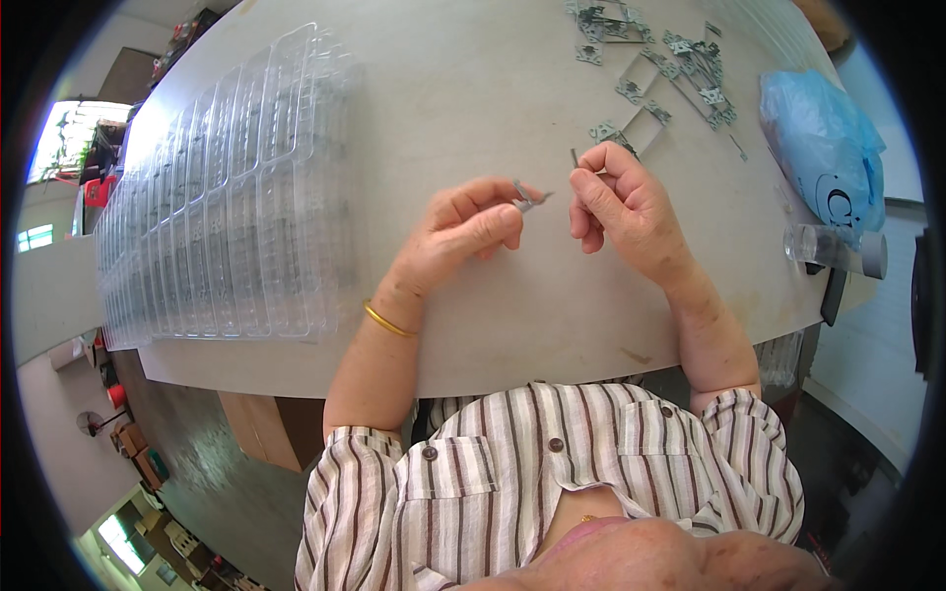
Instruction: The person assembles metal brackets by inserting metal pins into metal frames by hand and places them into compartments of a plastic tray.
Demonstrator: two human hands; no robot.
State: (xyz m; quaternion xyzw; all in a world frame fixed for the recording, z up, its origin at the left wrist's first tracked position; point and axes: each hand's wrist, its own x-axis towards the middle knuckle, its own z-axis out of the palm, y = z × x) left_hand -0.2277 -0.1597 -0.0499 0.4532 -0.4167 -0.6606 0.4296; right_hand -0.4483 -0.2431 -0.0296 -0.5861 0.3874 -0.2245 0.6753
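Two at once: pinching a metal piece [533, 202] in the left hand [461, 229] and a strip [574, 156] in the right hand [626, 207], over the counter [512, 335], with brackets [693, 59] beyond the right hand, trays [227, 207] leftward, a bag [823, 138] rightward.

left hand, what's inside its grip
In the left hand, a small grey metal part pokes out past the fingers. Its gripped portion is covered, and whether the palm hides anything more can't be seen.
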